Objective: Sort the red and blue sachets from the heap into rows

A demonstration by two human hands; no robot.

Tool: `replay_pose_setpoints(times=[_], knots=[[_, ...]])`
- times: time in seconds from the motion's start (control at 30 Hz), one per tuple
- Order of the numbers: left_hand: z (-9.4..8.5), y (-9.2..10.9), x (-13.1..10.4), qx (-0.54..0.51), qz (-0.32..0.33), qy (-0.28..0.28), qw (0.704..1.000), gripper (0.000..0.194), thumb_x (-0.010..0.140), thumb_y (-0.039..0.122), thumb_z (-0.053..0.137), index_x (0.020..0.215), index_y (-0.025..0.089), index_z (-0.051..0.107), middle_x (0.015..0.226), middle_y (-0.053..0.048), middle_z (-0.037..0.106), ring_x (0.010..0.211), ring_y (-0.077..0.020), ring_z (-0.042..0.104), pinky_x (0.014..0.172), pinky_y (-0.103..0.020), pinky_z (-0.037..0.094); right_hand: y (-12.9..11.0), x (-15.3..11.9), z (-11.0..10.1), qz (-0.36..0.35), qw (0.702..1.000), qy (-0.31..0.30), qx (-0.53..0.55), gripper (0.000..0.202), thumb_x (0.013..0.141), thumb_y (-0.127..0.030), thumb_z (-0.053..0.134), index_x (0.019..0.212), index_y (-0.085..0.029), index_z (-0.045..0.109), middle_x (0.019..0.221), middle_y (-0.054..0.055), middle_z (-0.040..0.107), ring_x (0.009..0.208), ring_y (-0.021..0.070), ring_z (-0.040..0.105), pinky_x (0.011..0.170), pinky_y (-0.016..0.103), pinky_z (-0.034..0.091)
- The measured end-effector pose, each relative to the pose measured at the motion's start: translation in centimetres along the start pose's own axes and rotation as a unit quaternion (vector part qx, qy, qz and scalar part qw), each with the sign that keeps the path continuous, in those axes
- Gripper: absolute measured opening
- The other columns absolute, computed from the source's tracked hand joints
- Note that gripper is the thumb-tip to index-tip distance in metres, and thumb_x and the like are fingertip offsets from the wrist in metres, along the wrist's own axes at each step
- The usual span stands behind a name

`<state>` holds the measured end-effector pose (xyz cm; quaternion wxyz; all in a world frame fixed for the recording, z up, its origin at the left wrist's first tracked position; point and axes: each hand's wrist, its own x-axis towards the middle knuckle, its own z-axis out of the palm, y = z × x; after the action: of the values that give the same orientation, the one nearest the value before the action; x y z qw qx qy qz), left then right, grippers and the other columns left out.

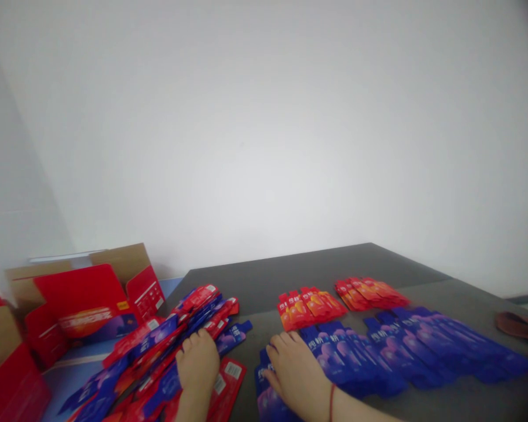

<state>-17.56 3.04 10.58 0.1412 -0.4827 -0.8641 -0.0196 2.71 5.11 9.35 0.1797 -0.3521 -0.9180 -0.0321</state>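
Observation:
My left hand (198,358) is on a mixed heap of red and blue flat packets (152,357), its fingers bent over the packets beneath them. Exactly which packet lies under its fingertips is hidden. A blue packet (235,335) juts out of the heap just beyond that hand, and a red one with a barcode label (231,375) lies to its right. My right hand (297,369), a thin red cord on its wrist, lies over the left end of a row of overlapping blue packets (347,354). Its thumb is apart from the fingers, with blue showing between.
Two fanned groups of red-orange packets (308,306) lie behind the blue ones, the second group (369,292) farther right. More blue packets (440,346) spread rightward across the dark table (264,275). Open red cartons (83,293) stand at left. A brown object (519,327) sits at the right edge.

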Motion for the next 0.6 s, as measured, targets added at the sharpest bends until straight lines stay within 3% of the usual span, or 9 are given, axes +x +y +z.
replay_pose_setpoints(times=[0.13,0.2,0.23,0.33,0.43,0.53,0.6], knots=[[-1.4,0.7,0.3,-0.044,0.035,0.003,0.998,0.043,0.087,0.002,0.024,0.117,0.008,0.053,0.102,-0.017,0.068,0.093,-0.0227,0.066,0.077,-0.031,0.044,1.1,0.0,-0.6,0.023,0.994,0.029,0.098,0.038,0.085,-0.022,0.056,0.122,-0.016,0.058,0.113,0.01,0.063,0.103,0.0263,0.056,0.092,0.043,0.044],[-2.1,1.7,0.3,-0.148,0.087,0.003,0.985,0.041,0.089,0.007,0.027,0.123,0.014,0.049,0.109,-0.014,0.067,0.095,-0.0208,0.066,0.078,-0.03,0.044,1.8,0.2,-1.2,0.036,0.985,0.058,0.16,0.048,0.083,-0.017,0.056,0.131,-0.016,0.051,0.123,0.011,0.059,0.111,0.0248,0.054,0.097,0.04,0.042],[-2.4,2.3,0.1,-0.226,0.124,0.001,0.966,0.038,0.09,0.012,0.031,0.122,0.016,0.05,0.111,-0.012,0.067,0.098,-0.0207,0.064,0.081,-0.03,0.044,2.2,0.3,-1.4,0.04,0.979,0.073,0.188,0.052,0.082,-0.015,0.056,0.134,-0.015,0.048,0.127,0.011,0.056,0.115,0.0241,0.052,0.1,0.038,0.041],[-2.9,4.4,-0.8,-0.453,0.218,-0.023,0.864,0.02,0.087,0.025,0.044,0.102,0.021,0.057,0.102,-0.005,0.068,0.096,-0.0204,0.063,0.083,-0.029,0.044,3.3,0.3,-2.2,0.035,0.958,0.115,0.261,0.063,0.077,-0.012,0.06,0.138,-0.015,0.042,0.134,0.012,0.05,0.123,0.0223,0.046,0.105,0.035,0.037],[-2.9,6.1,-2.1,-0.539,0.239,-0.064,0.805,0.01,0.083,0.032,0.051,0.082,0.022,0.053,0.079,0.001,0.064,0.076,-0.0182,0.061,0.07,-0.026,0.044,3.9,-0.2,-2.4,0.028,0.931,0.135,0.337,0.064,0.075,-0.009,0.062,0.136,-0.019,0.045,0.127,0.01,0.054,0.113,0.0201,0.053,0.1,0.034,0.042],[-3.1,7.4,-3.2,-0.544,0.258,-0.057,0.796,0.021,0.086,0.039,0.046,0.073,0.023,0.049,0.071,0.002,0.059,0.069,-0.0169,0.057,0.066,-0.026,0.04,3.7,-1.1,-2.4,0.045,0.893,0.138,0.426,0.056,0.075,-0.008,0.062,0.128,-0.021,0.052,0.114,0.006,0.06,0.101,0.0176,0.058,0.093,0.031,0.045],[-3.3,8.1,-3.8,-0.526,0.266,-0.038,0.807,0.029,0.09,0.042,0.038,0.071,0.024,0.048,0.067,0.002,0.056,0.066,-0.0167,0.055,0.063,-0.026,0.037,3.3,-1.5,-2.4,0.054,0.87,0.135,0.47,0.044,0.074,-0.009,0.062,0.116,-0.021,0.059,0.107,0.004,0.063,0.1,0.0177,0.058,0.092,0.031,0.045]])
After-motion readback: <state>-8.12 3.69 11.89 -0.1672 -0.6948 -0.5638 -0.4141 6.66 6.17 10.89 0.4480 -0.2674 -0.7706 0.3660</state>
